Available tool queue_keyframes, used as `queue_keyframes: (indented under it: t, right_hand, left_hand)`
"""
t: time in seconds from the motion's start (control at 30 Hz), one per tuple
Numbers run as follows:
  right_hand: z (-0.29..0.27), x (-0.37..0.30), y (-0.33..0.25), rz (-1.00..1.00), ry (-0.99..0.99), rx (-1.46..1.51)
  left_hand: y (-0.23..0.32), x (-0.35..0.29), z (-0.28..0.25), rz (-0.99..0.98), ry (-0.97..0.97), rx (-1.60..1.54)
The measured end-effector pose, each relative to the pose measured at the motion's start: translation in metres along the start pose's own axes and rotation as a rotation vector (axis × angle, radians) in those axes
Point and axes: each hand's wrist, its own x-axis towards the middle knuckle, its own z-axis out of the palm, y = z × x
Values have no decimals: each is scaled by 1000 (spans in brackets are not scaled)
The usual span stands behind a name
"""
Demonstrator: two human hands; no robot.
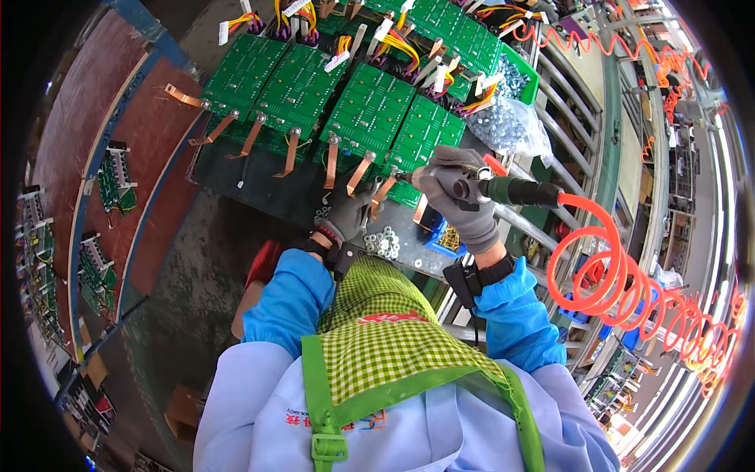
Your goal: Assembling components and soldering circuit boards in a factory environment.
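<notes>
My right hand (469, 216), in a grey glove, is wrapped round an air screwdriver (507, 191) with an orange coiled hose (586, 295). Its tip points left at a bolt where a bent copper strip (383, 191) joins the near edge of a green circuit board (429, 134). Close by on the left, my gloved left hand (344, 216) is closed on a slim silver wrench (373, 200) beside that strip; its fingertips are partly hidden. More green boards (367, 108) lie alongside in a row, with copper strips (292, 152) bolted to their near edges.
Loose washers and nuts (384, 243) lie near the table's front edge. A blue bin (446, 240) holds brass-coloured hardware. Clear bags of fasteners (511, 130) lie by a green bin (528, 82). Metal rollers (562, 126) run along the right. Wire bundles (399, 49) rise behind the boards.
</notes>
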Motion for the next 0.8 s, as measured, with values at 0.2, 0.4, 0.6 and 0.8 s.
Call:
queue_keyframes:
  t: [0.2, 0.4, 0.6, 0.8]
  right_hand:
    - [7, 6, 9, -13, -55, -184]
    - [11, 12, 9, -53, -43, -213]
    - [13, 12, 11, -4, -28, -148]
    - [14, 11, 19, 48, -60, -25]
  left_hand:
    - [22, -1, 18, 126, -252, 319]
    - [34, -8, 39, -17, -145, -59]
    - [33, -12, 54, -69, -31, -93]
    - [37, -14, 52, -110, -16, -14]
